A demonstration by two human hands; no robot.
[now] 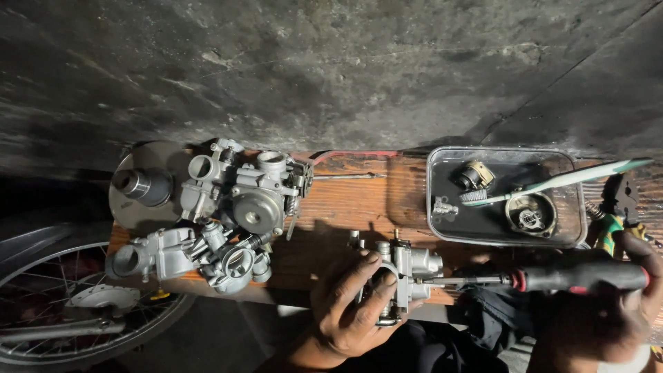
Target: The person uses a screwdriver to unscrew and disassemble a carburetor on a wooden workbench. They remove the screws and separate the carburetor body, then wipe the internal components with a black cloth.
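Steadying a small carburetor (407,273) at the wooden board's (345,207) front edge, left hand (352,304) wraps it tight so right hand (621,297), fisted on a screwdriver (552,278), can drive w/ tip in its side.
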